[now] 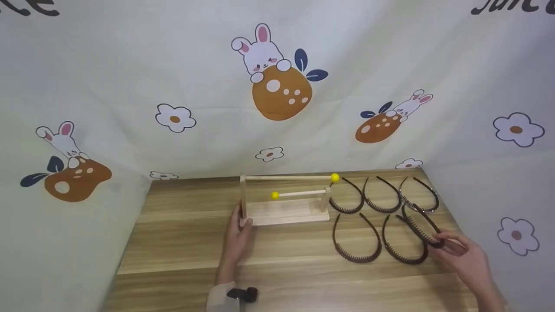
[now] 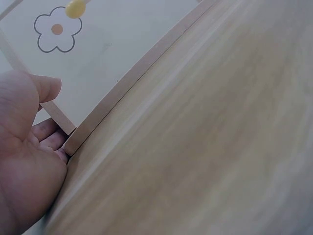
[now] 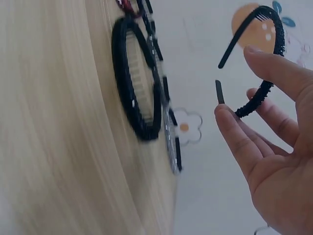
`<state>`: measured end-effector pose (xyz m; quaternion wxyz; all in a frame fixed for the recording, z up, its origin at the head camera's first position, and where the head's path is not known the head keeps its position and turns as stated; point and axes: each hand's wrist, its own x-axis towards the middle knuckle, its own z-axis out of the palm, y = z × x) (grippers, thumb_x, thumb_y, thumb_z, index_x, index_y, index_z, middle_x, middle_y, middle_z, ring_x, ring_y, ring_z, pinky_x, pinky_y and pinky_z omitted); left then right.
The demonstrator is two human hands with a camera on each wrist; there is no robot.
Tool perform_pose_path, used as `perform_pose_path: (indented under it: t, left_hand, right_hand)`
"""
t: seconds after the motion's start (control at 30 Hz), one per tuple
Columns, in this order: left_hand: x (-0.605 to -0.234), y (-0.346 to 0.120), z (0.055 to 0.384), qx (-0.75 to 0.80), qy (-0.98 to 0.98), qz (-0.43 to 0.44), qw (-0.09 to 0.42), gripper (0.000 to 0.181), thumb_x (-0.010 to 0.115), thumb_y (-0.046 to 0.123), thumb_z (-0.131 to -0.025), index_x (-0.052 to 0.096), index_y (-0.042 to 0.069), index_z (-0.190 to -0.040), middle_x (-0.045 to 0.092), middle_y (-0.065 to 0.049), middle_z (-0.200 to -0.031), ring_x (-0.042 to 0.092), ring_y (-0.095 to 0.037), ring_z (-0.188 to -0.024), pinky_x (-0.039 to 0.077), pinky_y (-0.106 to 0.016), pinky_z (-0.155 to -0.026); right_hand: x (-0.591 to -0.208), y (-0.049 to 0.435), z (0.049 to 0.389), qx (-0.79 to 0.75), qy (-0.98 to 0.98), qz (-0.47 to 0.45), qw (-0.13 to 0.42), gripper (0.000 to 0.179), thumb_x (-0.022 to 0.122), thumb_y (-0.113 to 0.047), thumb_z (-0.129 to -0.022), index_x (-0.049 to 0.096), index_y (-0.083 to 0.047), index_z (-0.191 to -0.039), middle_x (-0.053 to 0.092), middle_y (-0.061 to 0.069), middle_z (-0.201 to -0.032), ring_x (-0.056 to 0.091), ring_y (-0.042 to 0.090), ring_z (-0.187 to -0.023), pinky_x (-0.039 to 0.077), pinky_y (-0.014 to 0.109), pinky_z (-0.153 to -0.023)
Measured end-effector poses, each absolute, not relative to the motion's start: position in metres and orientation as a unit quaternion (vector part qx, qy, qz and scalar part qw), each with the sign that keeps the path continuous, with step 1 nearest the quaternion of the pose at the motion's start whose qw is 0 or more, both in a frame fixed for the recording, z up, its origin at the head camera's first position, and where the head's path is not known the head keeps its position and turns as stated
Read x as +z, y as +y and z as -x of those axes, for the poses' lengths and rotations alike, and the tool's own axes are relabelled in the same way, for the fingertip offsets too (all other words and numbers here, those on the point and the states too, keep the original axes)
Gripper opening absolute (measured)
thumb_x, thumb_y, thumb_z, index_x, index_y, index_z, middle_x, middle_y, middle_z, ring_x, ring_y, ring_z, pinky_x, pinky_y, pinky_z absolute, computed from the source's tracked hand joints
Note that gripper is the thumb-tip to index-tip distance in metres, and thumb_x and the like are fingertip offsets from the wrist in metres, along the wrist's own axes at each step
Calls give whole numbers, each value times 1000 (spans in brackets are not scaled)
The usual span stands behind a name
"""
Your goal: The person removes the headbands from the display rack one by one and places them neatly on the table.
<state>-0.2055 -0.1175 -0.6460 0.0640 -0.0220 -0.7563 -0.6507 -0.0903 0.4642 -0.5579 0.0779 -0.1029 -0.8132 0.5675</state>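
A wooden rack [image 1: 286, 219] with two horizontal rods stands near the middle of the table; each rod ends in a yellow ball [image 1: 335, 177]. My left hand [image 1: 236, 240] holds the rack's left end, thumb in front and fingers behind the post. In the left wrist view the fingers reach behind the corner of the base [image 2: 73, 144]. On the right, my right hand [image 1: 470, 260] holds a dark toothed headband [image 3: 279, 32] between thumb and fingers, tilted above the table. Several other dark headbands [image 1: 357, 260] lie beneath and beside it; one at the back right [image 1: 435, 199] has shiny spots.
The wood-grain table [image 1: 182, 242] is bordered at the back and sides by a pale curtain [image 1: 208, 78] printed with rabbits and flowers. No rod of the rack carries a headband. A dark band with a round piece [image 1: 249, 294] is on my left wrist.
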Motion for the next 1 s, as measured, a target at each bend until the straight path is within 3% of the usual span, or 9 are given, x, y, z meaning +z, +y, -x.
perform_pose_path:
  t: [0.23, 0.4, 0.47, 0.57, 0.63, 0.73, 0.83, 0.9, 1.0]
  left_hand:
    - [-645, -117, 204, -655, -753, 11, 59, 68, 57, 14, -116, 26, 10, -177, 29, -21, -180, 28, -44, -165, 29, -62, -133]
    - [-644, -117, 203, -651, -756, 8, 61, 68, 58, 14, -116, 26, 10, -177, 29, -21, -180, 30, -44, -165, 32, -62, -132]
    - [-644, -117, 203, -649, -758, 11, 63, 68, 58, 13, -116, 26, 9, -176, 29, -22, -180, 30, -46, -164, 32, -62, -131]
    - [-645, -116, 204, -652, -756, 6, 62, 69, 58, 14, -115, 27, 11, -177, 30, -21, -179, 31, -45, -164, 33, -62, -131]
    - [-645, -117, 205, -653, -755, 8, 61, 69, 58, 15, -116, 26, 10, -177, 30, -21, -179, 31, -45, -164, 32, -62, -132]
    - [-645, -116, 205, -654, -755, 5, 57, 69, 58, 16, -116, 26, 11, -177, 29, -20, -180, 29, -44, -165, 30, -61, -133]
    - [-644, -116, 205, -655, -753, 9, 54, 69, 57, 17, -117, 24, 9, -177, 26, -21, -181, 26, -44, -166, 27, -62, -134]
    - [-644, -116, 205, -659, -750, 9, 51, 68, 56, 17, -117, 24, 9, -177, 24, -21, -182, 24, -44, -167, 26, -63, -134]
    - [-645, -116, 205, -661, -749, 12, 48, 68, 55, 17, -118, 23, 10, -177, 22, -21, -182, 21, -44, -168, 25, -64, -134]
  right_hand:
    - [-567, 505, 77, 472, -870, 118, 74, 52, 93, 1, -85, 69, 9, -130, 53, -44, -122, 62, -21, -101, 58, 8, -86]
    - [-575, 524, 72, 406, -901, 140, 62, 55, 96, -7, -84, 71, 5, -131, 66, 4, -150, 54, -26, -101, 50, 1, -88]
    - [-577, 528, 71, 382, -911, 145, 56, 56, 96, -10, -86, 70, 5, -133, 58, 27, -156, 53, -21, -107, 52, 16, -108]
    - [-582, 532, 69, 355, -921, 147, 58, 56, 95, -14, -88, 70, 4, -135, 55, 35, -156, 44, -23, -111, 41, 15, -117]
    - [-585, 535, 67, 345, -925, 142, 67, 55, 94, -16, -89, 70, 3, -135, 61, 26, -155, 38, -26, -112, 34, 10, -117]
    - [-590, 540, 66, 342, -927, 129, 80, 53, 95, -15, -88, 72, 1, -133, 69, -14, -140, 31, -34, -107, 27, -4, -98]
    - [-592, 545, 64, 342, -929, 112, 85, 48, 93, -9, -88, 73, -2, -132, 57, -39, -127, 31, -35, -109, 33, 4, -110]
    - [-593, 547, 65, 341, -931, 102, 86, 48, 91, -4, -87, 73, -3, -131, 63, -35, -127, 32, -35, -109, 33, 4, -110]
    - [-595, 550, 66, 329, -936, 86, 89, 49, 89, 3, -84, 74, -3, -130, 74, -14, -128, 32, -35, -111, 32, 2, -109]
